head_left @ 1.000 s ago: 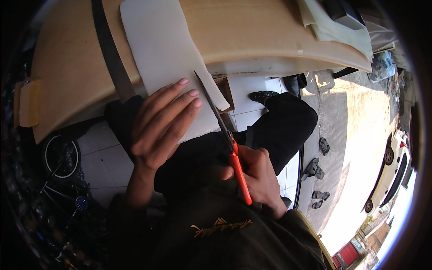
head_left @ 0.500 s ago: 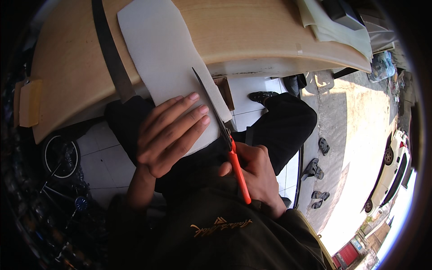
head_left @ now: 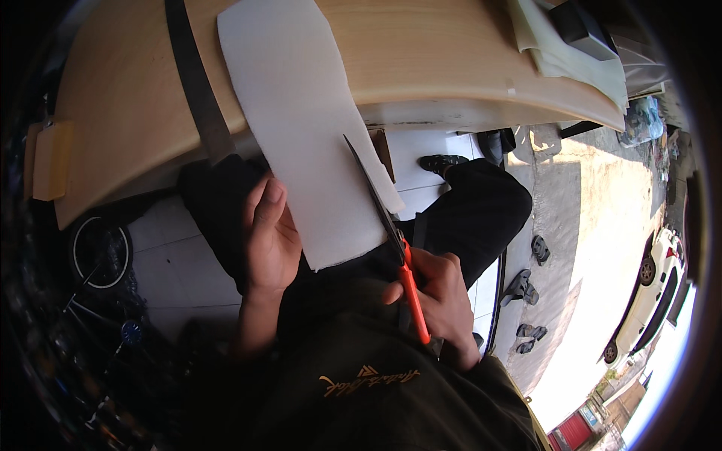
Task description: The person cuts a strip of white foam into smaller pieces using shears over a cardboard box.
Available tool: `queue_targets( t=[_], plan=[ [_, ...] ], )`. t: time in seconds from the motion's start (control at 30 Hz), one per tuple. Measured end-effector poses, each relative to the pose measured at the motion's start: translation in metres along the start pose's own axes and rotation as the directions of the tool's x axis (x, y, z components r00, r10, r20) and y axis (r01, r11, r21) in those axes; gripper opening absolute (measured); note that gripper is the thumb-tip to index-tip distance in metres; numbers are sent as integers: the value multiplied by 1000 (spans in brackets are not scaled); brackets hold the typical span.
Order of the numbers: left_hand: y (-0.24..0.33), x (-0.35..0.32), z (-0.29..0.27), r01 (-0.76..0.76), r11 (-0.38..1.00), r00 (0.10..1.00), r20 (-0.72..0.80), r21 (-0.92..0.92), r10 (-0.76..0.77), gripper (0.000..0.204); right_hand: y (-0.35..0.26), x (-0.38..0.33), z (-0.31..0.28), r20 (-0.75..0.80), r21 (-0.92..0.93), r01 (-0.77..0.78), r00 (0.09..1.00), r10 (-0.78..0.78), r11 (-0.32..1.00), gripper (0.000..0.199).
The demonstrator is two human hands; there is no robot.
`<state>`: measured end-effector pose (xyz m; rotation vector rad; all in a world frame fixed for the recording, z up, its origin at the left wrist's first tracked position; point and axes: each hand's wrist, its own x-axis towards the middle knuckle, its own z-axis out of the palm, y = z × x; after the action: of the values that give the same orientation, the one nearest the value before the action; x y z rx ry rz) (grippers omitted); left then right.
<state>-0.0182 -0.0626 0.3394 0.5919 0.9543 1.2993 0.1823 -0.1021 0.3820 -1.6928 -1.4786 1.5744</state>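
A long white foam-like sheet [head_left: 301, 128] stretches from the tabletop over my lap. My right hand [head_left: 440, 293] is closed round the orange-red handles of a pair of scissors [head_left: 412, 293]. One dark blade lies over the sheet near its right edge; a narrow strip shows to the right of the blade. Where the other blade is, I cannot see. My left hand [head_left: 272, 240] is at the sheet's lower left edge, palm turned toward it. Its thumb points up, off the sheet's face, and the other fingers are mostly hidden.
The wooden table [head_left: 421, 52] spans the top. On it lie a dark strap [head_left: 197, 83], pale sheets [head_left: 564, 64] and a dark box [head_left: 583, 30]. A yellowish carton piece [head_left: 53, 161] sits at the left edge. Bicycle parts [head_left: 101, 252] stand lower left; sandals [head_left: 523, 288] lie at right.
My left hand has come off the sheet's top face and turned palm-inward at its left edge. Sheet and scissors sit slightly further right and lower in the view.
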Motion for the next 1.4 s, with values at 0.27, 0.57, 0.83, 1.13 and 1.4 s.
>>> queue_targets(
  t=[0.27,0.57,0.83,1.13,1.4],
  plan=[
    [13,25,49,80,984,987,-152,162,-55,26,18,-1,-3,-51,-127,85,994,-92,988,56],
    [3,23,44,135,986,990,-46,96,-131,22,11,8,-8,-27,-156,145,988,-150,977,52],
    [4,23,46,121,989,992,-37,83,-118,23,11,8,-1,-60,-25,26,998,-27,999,70],
    [2,21,41,107,988,993,32,115,-111,24,12,15,0,-37,-122,132,990,-137,984,46],
    [10,27,42,-8,994,997,-81,113,17,25,14,12,2,-55,-86,62,996,-67,994,64]
  ],
)
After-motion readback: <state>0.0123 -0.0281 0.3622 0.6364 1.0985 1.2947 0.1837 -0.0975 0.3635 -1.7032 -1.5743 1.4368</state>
